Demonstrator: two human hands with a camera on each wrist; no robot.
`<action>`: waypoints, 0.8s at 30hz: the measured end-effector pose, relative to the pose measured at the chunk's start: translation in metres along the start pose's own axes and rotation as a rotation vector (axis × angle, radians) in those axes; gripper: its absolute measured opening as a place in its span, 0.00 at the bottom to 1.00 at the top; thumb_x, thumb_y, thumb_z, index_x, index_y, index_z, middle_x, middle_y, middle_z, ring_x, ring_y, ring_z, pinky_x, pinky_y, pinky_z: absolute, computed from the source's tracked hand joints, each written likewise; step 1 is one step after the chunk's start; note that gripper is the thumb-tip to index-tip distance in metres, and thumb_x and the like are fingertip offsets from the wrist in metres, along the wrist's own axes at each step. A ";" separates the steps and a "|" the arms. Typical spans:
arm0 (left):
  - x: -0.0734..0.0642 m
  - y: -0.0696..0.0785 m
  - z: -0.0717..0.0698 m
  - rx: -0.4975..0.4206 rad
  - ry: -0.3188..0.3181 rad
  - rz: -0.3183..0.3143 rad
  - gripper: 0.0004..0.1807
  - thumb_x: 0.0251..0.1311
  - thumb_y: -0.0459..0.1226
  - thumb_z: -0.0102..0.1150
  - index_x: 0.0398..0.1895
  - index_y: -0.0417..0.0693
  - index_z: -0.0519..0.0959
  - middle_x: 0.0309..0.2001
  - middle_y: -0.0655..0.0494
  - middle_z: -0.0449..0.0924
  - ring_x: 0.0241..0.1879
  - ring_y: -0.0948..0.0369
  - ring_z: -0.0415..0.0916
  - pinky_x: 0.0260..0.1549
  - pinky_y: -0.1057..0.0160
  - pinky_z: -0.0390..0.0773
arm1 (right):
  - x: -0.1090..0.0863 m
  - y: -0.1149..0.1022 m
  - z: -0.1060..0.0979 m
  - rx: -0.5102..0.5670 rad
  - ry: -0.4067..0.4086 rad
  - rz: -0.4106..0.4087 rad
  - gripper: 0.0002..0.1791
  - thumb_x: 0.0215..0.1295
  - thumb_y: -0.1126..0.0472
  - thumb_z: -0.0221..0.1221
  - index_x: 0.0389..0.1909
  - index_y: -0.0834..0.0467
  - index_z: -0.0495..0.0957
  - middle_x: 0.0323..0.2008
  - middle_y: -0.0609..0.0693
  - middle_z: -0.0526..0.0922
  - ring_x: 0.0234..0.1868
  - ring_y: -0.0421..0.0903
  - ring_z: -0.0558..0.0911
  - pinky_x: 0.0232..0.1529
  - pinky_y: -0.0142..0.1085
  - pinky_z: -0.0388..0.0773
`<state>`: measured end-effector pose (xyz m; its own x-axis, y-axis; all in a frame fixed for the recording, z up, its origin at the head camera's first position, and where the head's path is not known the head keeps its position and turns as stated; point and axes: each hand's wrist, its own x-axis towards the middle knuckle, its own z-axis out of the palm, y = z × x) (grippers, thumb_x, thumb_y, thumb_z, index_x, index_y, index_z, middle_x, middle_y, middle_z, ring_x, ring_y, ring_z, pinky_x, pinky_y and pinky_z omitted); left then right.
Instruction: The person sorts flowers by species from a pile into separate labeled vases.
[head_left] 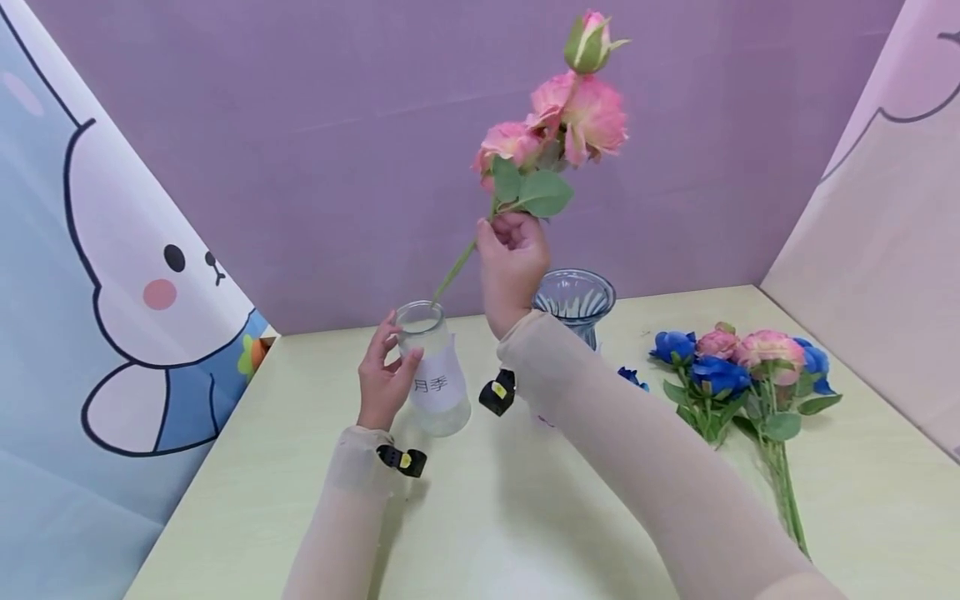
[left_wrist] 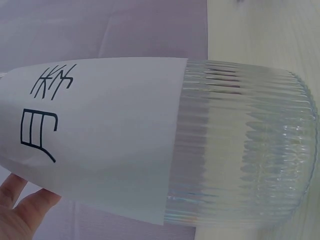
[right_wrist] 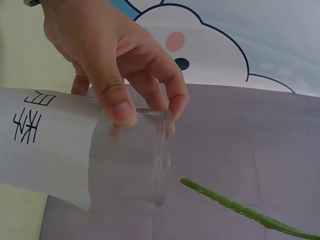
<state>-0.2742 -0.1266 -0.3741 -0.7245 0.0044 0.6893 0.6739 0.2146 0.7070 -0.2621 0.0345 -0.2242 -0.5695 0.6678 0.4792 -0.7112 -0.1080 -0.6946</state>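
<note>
My left hand [head_left: 386,379] holds a clear glass vase [head_left: 444,423] around its upper part, thumb on one side and fingers on the other. The vase leans slightly on the table and bears a white label [left_wrist: 120,135] with black handwritten characters; its lower glass is ribbed. My right hand [head_left: 516,271] pinches the green stem of a pink artificial rose spray [head_left: 596,121], raised with blooms, a bud and leaves up. The cut end of the stem [right_wrist: 240,209] points at the vase mouth, just outside the rim in the right wrist view.
A blue-tinted glass vase [head_left: 576,296] with a flared mouth stands behind my right forearm. To the right lie blue flowers [head_left: 718,375] and pink flowers [head_left: 772,348] on the pale table [head_left: 465,533]. A purple backdrop [head_left: 337,167] rises behind, and printed cloth hangs at both sides.
</note>
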 end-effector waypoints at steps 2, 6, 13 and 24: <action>0.000 0.000 0.001 -0.003 -0.003 0.013 0.18 0.58 0.26 0.62 0.49 0.30 0.68 0.67 0.35 0.62 0.54 0.36 0.72 0.42 0.44 0.80 | -0.001 0.002 0.000 -0.003 -0.017 0.001 0.04 0.52 0.78 0.61 0.27 0.70 0.75 0.22 0.49 0.78 0.23 0.36 0.74 0.27 0.26 0.76; 0.001 -0.001 0.001 -0.004 -0.007 0.019 0.19 0.58 0.25 0.62 0.50 0.29 0.68 0.67 0.35 0.62 0.53 0.36 0.72 0.42 0.43 0.80 | -0.003 0.005 0.001 -0.047 -0.067 0.017 0.03 0.53 0.78 0.61 0.27 0.73 0.76 0.22 0.53 0.79 0.23 0.36 0.74 0.27 0.25 0.76; -0.002 -0.002 -0.006 0.032 0.003 0.007 0.19 0.57 0.24 0.62 0.50 0.29 0.68 0.67 0.37 0.63 0.53 0.36 0.72 0.42 0.43 0.79 | -0.015 0.013 0.001 -0.127 -0.195 0.055 0.04 0.57 0.74 0.62 0.32 0.73 0.80 0.30 0.64 0.83 0.27 0.39 0.78 0.33 0.29 0.81; -0.001 -0.002 -0.001 0.036 -0.002 0.031 0.19 0.59 0.29 0.63 0.50 0.30 0.69 0.66 0.35 0.63 0.52 0.36 0.73 0.41 0.44 0.80 | -0.027 0.028 -0.008 -0.224 -0.277 0.039 0.05 0.58 0.71 0.63 0.33 0.71 0.82 0.30 0.62 0.84 0.29 0.47 0.81 0.34 0.30 0.81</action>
<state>-0.2748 -0.1276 -0.3761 -0.7040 0.0136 0.7101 0.6900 0.2496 0.6794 -0.2636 0.0190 -0.2609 -0.7061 0.4382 0.5562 -0.5964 0.0555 -0.8008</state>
